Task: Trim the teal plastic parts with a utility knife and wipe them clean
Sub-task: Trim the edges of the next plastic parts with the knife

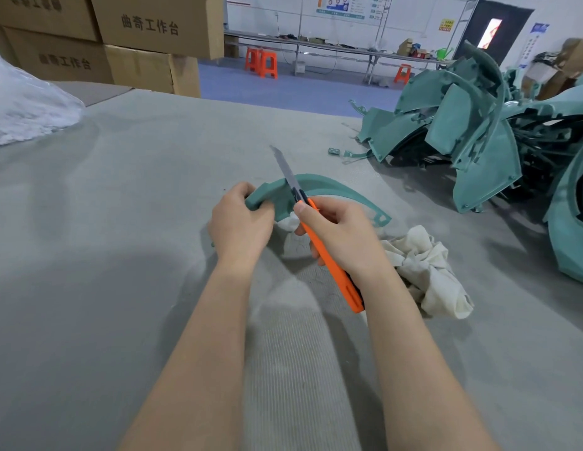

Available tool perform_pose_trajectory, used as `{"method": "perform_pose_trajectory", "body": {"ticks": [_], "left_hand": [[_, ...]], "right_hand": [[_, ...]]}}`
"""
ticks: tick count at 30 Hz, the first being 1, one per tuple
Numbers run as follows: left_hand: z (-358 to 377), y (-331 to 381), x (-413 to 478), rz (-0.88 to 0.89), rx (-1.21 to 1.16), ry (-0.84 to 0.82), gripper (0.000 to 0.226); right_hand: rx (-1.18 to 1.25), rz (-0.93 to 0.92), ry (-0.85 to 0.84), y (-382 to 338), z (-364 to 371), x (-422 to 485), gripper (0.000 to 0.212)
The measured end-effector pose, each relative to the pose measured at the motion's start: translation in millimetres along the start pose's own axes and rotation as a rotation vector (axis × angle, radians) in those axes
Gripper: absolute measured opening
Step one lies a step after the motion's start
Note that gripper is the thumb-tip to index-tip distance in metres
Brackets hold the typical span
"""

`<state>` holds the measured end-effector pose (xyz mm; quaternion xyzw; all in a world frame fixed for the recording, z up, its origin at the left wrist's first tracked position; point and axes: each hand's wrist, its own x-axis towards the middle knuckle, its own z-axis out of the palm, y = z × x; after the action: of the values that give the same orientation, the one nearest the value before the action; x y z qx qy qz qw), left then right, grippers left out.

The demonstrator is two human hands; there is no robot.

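the right hand (342, 236) is closed around the orange handle of the knife (329, 258), with the thumb up near the black front end. the blade (288, 174) is pushed out long and points up and away from the person. it crosses the upper edge of the teal part (332, 187); if the edge of the blade really touches the plastic, i cannot tell. the left hand (241, 222) grips the thick left end of this same part, fingers curled over it, and holds it above the tabletop (121, 222). the part is a curved, thin arc, and its right end reaches past the right hand. something white shows under it between the two hands, maybe a bit of rag.

just beside the right forearm a crumpled pale cloth (426, 268) lies on the tabletop. farther right is a big pile of teal parts (479, 131), with a few small teal scraps (334, 152) near it. cardboard boxes (147, 27) stand at the far left.

in my judgement the step in hand is the trimming, and the wiping is not yet done for this part. the next move calls for a shallow, steady stroke along the edge, away from the left hand. the long blade can bend or slip, so light pressure is safer. after that the cloth is near enough to take.
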<state>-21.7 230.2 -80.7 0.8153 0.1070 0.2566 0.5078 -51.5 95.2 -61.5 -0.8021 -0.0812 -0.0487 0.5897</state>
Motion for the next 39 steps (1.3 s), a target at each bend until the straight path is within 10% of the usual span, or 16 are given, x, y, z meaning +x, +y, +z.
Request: {"method": "perform_pose_trajectory", "body": {"ticks": [4,14,39], "left_hand": [[1,-1,0,0.002,0.002,-0.004,0.030],[0,0,0,-0.008,0.016,-0.011,0.026],[-4,0,1,-0.017,-0.036,-0.010,0.020]], "right_hand": [[0.072,-0.020,-0.121,-5,-1,-3,0.012],[-0.060,0.093,0.224,18,-14,9,0.009],[0.028,0.038,0.074,13,-13,5,0.013]]}}
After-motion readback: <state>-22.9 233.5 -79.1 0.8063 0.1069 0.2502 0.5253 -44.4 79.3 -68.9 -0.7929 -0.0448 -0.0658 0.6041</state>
